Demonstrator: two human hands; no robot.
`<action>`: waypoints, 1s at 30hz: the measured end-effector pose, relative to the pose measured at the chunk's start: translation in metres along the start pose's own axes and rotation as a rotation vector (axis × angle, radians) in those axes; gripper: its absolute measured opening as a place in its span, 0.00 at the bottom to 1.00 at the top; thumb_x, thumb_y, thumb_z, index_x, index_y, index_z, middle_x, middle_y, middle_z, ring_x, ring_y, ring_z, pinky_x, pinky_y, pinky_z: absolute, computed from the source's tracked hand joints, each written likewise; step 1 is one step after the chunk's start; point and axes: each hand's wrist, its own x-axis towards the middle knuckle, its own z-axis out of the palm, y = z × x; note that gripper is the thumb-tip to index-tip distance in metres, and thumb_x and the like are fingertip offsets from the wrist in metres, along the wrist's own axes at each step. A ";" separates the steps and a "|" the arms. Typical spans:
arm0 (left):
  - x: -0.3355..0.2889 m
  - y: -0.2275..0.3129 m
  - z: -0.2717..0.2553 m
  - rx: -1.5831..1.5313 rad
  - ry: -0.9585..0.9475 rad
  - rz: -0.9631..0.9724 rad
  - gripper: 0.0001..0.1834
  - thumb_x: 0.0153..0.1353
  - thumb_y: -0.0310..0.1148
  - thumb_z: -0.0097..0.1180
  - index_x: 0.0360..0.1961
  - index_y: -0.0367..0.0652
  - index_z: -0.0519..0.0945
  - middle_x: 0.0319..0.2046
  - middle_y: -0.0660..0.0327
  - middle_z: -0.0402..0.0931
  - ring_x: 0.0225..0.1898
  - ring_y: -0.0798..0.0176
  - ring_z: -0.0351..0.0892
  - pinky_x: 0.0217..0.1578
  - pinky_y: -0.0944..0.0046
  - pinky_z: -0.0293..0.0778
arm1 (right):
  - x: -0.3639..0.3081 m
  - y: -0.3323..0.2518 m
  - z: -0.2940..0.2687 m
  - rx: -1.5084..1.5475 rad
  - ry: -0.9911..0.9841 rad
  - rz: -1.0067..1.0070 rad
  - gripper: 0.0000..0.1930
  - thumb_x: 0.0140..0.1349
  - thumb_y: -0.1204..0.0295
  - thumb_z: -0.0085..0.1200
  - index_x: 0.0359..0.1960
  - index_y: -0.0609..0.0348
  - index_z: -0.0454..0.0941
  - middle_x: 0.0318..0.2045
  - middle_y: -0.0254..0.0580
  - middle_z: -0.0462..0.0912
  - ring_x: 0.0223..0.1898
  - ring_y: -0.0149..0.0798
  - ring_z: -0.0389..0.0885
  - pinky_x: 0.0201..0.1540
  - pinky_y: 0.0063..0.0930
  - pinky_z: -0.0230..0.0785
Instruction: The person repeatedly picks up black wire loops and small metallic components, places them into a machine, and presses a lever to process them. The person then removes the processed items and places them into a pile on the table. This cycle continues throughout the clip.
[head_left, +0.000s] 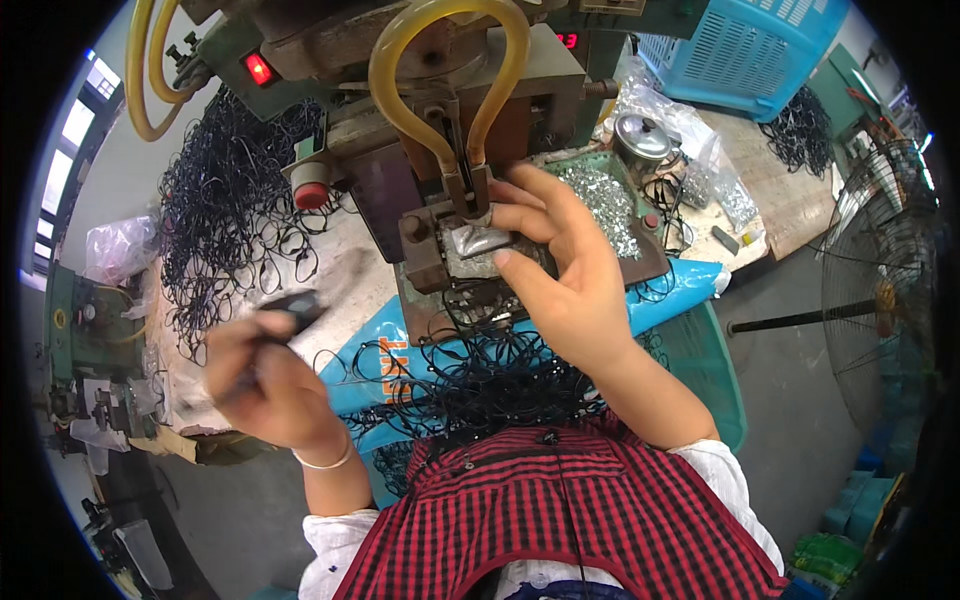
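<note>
Two hands work at a small press on a cluttered workbench [760,170]. The right hand [560,270] reaches to the metal block [480,245] at the foot of the press [440,120], its fingers half spread, the thumb and forefinger tips pressed on the block's shiny top; whether they pinch a small part there cannot be told. The left hand [265,375] hangs off the bench's near edge, blurred, fingers curled together round a dark thing [290,305] that is too smeared to name. One yellow hose [450,60] loops over the press head, and a second pair of yellow hoses [150,60] curves at the far left. Two red lights show on the machine, one red button [311,190] sits on its left side. Black cord loops lie in three heaps: a large one [230,220] at the bench's left, one [480,375] on a blue sheet [680,285] at the near edge under the right wrist, and a small one [800,130] at the far right. One green tray [625,170] of small silver bits stands just right of the press, with one lidded metal pot [642,138] behind it and one blue crate [750,50] at the far right corner. One floor fan [880,290] stands beyond the right edge, over bare floor.
</note>
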 end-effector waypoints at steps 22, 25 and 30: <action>-0.103 0.030 0.036 0.416 -0.781 -0.280 0.44 0.52 0.39 0.76 0.69 0.41 0.68 0.72 0.45 0.61 0.65 0.43 0.72 0.57 0.52 0.75 | 0.004 0.090 -0.101 -0.990 0.336 -0.233 0.05 0.57 0.74 0.64 0.36 0.56 0.85 0.33 0.42 0.86 0.38 0.47 0.84 0.43 0.40 0.75; -0.069 0.043 -0.015 0.404 -1.376 -0.408 0.38 0.59 0.44 0.70 0.67 0.39 0.72 0.63 0.48 0.72 0.56 0.47 0.77 0.55 0.55 0.75 | 0.005 0.094 -0.104 -0.908 0.317 -0.130 0.06 0.60 0.74 0.64 0.38 0.60 0.85 0.35 0.45 0.87 0.39 0.47 0.86 0.44 0.37 0.76; 0.059 0.040 -0.061 0.036 -1.751 -0.835 0.25 0.62 0.44 0.69 0.54 0.37 0.84 0.38 0.51 0.87 0.37 0.53 0.89 0.39 0.60 0.83 | 0.007 0.095 -0.097 -0.879 0.326 -0.114 0.06 0.61 0.75 0.64 0.39 0.60 0.86 0.35 0.46 0.88 0.40 0.47 0.86 0.46 0.36 0.76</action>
